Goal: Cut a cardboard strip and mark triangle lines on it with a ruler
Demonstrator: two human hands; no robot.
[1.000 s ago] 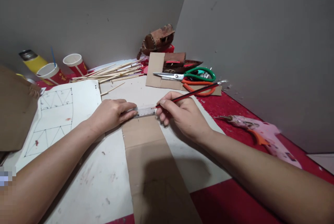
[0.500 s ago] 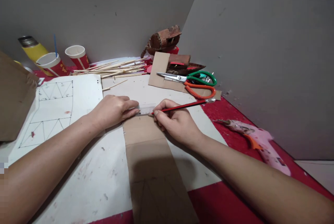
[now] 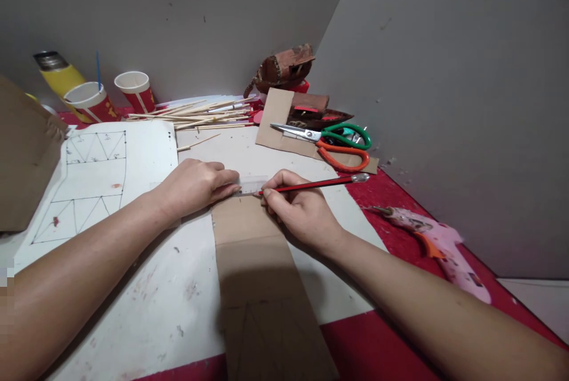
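Note:
A clear ruler [image 3: 252, 184] lies across the far end of a brown cardboard strip [image 3: 253, 253]. My left hand [image 3: 200, 185] presses on the ruler's left part with its fingers held together. Pinched in my right hand [image 3: 300, 206] is a red and black pencil [image 3: 317, 183], its tip at the ruler's near edge. Faint triangle lines show on the near part of the strip, which lies in shadow. At the left, a white sheet [image 3: 146, 176] bears drawn rows of triangles.
Scissors [image 3: 313, 134] rest on a cardboard piece [image 3: 273, 120]. Two paper cups [image 3: 136, 93], a yellow bottle [image 3: 64, 82] and wooden sticks [image 3: 200, 114] stand or lie behind. A pink glue gun [image 3: 444, 245] is at right, folded cardboard [image 3: 26, 156] at left.
The pencil's rear end has dipped slightly, while its tip stays at the ruler's edge. The whole view has shifted a little; both hands keep their places on the work.

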